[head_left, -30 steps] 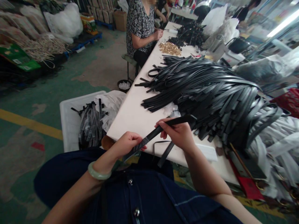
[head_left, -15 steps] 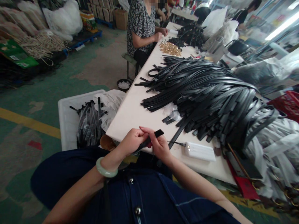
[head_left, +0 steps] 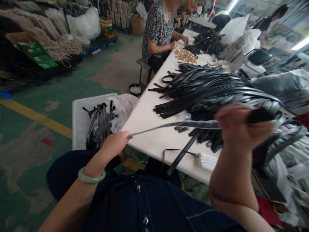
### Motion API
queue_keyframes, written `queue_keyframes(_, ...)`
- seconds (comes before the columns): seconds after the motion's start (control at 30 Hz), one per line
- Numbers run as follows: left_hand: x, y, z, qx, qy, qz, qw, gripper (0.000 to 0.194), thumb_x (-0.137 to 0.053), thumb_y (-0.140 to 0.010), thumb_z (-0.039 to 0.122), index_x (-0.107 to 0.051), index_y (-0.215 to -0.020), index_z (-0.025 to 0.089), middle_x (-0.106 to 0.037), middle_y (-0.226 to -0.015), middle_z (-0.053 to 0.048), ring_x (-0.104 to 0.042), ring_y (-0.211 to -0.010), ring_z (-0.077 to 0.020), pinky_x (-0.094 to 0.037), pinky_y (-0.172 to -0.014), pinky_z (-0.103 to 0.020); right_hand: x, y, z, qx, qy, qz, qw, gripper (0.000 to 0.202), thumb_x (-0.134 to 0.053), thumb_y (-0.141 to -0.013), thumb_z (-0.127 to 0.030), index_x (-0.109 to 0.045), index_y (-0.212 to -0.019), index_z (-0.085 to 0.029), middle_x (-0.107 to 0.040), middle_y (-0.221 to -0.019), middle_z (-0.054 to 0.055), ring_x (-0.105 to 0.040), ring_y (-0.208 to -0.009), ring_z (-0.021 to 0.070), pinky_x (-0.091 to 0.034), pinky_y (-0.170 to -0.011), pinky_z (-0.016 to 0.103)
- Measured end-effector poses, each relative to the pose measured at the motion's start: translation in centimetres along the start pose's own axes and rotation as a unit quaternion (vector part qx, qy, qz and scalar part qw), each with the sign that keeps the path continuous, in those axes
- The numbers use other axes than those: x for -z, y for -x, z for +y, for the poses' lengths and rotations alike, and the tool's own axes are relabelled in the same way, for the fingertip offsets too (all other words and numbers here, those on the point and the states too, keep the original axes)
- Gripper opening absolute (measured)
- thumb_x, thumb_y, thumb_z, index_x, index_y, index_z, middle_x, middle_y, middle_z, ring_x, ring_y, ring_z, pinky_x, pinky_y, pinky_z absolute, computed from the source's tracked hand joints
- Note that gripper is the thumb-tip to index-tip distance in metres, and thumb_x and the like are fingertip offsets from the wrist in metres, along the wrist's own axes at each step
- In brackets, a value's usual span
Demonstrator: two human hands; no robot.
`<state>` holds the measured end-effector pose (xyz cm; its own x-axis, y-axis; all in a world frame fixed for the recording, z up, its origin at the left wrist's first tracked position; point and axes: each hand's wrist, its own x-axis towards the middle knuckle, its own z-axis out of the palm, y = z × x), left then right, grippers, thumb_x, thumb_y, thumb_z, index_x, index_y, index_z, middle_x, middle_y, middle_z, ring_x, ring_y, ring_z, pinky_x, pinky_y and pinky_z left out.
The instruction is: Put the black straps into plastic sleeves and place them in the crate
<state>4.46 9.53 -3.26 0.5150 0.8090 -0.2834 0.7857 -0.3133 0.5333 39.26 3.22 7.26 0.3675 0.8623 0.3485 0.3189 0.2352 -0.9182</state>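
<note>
A long strap [head_left: 169, 125], grey and shiny as if sleeved in clear film, is stretched across the table's near corner between my two hands. My left hand [head_left: 114, 143], at the table corner, pinches its thin end. Raised over the right side, my right hand [head_left: 238, 129] is closed around the other end and blurred by motion. A black end sticks out beyond its fingers. Behind the strap lies a big pile of black straps [head_left: 207, 87]. One loose black strap [head_left: 184, 154] hangs over the near table edge.
A white power bank [head_left: 206, 162] with a cable lies near the front edge. Left of the table stands a white bin [head_left: 78, 125] holding film-covered straps. Gold metal pieces [head_left: 185, 56] are heaped farther back, where a co-worker [head_left: 158, 35] sits.
My hands were together at the table edge with a black strap end showing. The right has swung far right and up, the left slightly left, and the strap now spans between them.
</note>
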Motion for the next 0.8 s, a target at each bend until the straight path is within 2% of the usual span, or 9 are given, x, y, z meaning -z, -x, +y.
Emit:
queue_keyframes(0.03, 0.1, 0.1, 0.8, -0.002, -0.049, 0.022, 0.999, 0.021, -0.047, -0.088, 0.028, -0.062, -0.078, 0.017, -0.066, -0.075, -0.008, -0.061, -0.072, -0.0203, -0.042, -0.063, -0.026, -2.6, 1.0, 0.1, 0.065, 0.068, -0.099, 0.991, 0.019, -0.064, -0.081, -0.045, -0.072, -0.082, -0.028, -0.071, -0.089, 0.004, -0.066, -0.084, 0.0199, -0.05, -0.073, 0.033)
queue_keyframes(0.07, 0.1, 0.1, 1.7, -0.018, -0.08, 0.02, 0.996, 0.018, -0.048, -0.087, 0.026, -0.062, -0.079, 0.018, -0.066, -0.077, -0.008, -0.061, -0.074, -0.021, -0.041, -0.064, -0.026, -5.4, 2.2, 0.3, 0.108, 0.121, -0.2, 0.966, 0.023, -0.067, -0.079, -0.039, -0.072, -0.098, -0.026, -0.07, -0.102, 0.006, -0.065, -0.093, 0.0219, -0.05, -0.081, 0.035)
queue_keyframes(0.13, 0.2, 0.4, 2.7, -0.058, -0.098, -0.008, 0.993, 0.016, -0.047, -0.086, 0.022, -0.061, -0.079, 0.02, -0.066, -0.078, -0.008, -0.061, -0.075, -0.0217, -0.039, -0.063, -0.027, -10.1, 4.2, 1.2, 0.108, 0.182, -0.389, 0.897, 0.045, -0.069, -0.077, -0.036, -0.064, -0.119, -0.02, -0.064, -0.119, 0.011, -0.061, -0.105, 0.0248, -0.048, -0.087, 0.037)
queue_keyframes(0.23, 0.5, 1.3, 2.1, -0.07, -0.059, -0.022, 0.996, 0.018, -0.048, -0.087, 0.027, -0.058, -0.075, 0.02, -0.064, -0.076, -0.006, -0.059, -0.073, -0.0216, -0.038, -0.062, -0.027, -13.3, 6.0, 3.0, 0.039, 0.231, -0.549, 0.802, 0.025, -0.058, -0.085, -0.034, -0.07, -0.1, -0.017, -0.072, -0.091, 0.008, -0.066, -0.08, 0.0194, -0.047, -0.07, 0.028)
queue_keyframes(0.3, 0.7, 2.0, 0.8, -0.067, 0.006, -0.041, 0.997, 0.023, -0.047, -0.089, 0.036, -0.058, -0.077, 0.019, -0.062, -0.076, -0.005, -0.058, -0.073, -0.0204, -0.038, -0.063, -0.027, -13.2, 6.1, 3.5, 0.026, 0.274, -0.56, 0.781, 0.021, -0.05, -0.088, -0.023, -0.07, -0.085, -0.017, -0.071, -0.077, 0.005, -0.063, -0.067, 0.0156, -0.042, -0.063, 0.024)
queue_keyframes(0.43, 1.0, 2.8, -0.6, -0.066, 0.179, -0.16, 0.968, 0.038, -0.037, -0.093, 0.046, -0.061, -0.084, 0.017, -0.055, -0.069, -0.001, -0.051, -0.063, -0.0149, -0.039, -0.058, -0.024, -12.0, 4.3, 2.7, 0.114, 0.334, -0.531, 0.771, 0.021, -0.051, -0.081, -0.012, -0.07, -0.09, -0.017, -0.071, -0.084, 0.007, -0.062, -0.075, 0.0175, -0.038, -0.067, 0.025)
queue_keyframes(0.63, 0.4, 2.2, 1.1, -0.024, 0.431, -0.343, 0.835, 0.051, -0.041, -0.086, 0.064, -0.058, -0.09, 0.016, -0.034, -0.061, 0.005, -0.027, -0.049, -0.0083, -0.024, -0.042, -0.018, -12.2, 2.2, 1.7, 0.174, 0.24, -0.579, 0.759, 0.025, -0.049, -0.079, -0.008, -0.07, -0.089, -0.017, -0.071, -0.083, 0.006, -0.062, -0.076, 0.0166, -0.039, -0.069, 0.024)
queue_keyframes(0.73, -0.7, 1.7, 2.0, -0.046, 0.509, -0.373, 0.774, 0.054, -0.038, -0.086, 0.065, -0.057, -0.095, 0.016, -0.029, -0.059, 0.006, -0.021, -0.048, -0.0077, -0.019, -0.04, -0.018, -12.4, 2.6, 1.7, 0.177, 0.226, -0.585, 0.758, 0.024, -0.049, -0.08, -0.008, -0.069, -0.088, -0.016, -0.07, -0.082, 0.006, -0.062, -0.076, 0.0166, -0.04, -0.069, 0.024)
queue_keyframes(0.8, -1.5, 1.4, 2.5, -0.061, 0.517, -0.364, 0.772, 0.06, -0.037, -0.084, 0.07, -0.058, -0.096, 0.015, -0.031, -0.06, 0.006, -0.022, -0.048, -0.0076, -0.02, -0.04, -0.019, -12.7, 3.4, 1.4, 0.179, 0.227, -0.589, 0.755, 0.023, -0.048, -0.081, -0.008, -0.069, -0.087, -0.015, -0.07, -0.081, 0.007, -0.062, -0.075, 0.0166, -0.04, -0.07, 0.024)
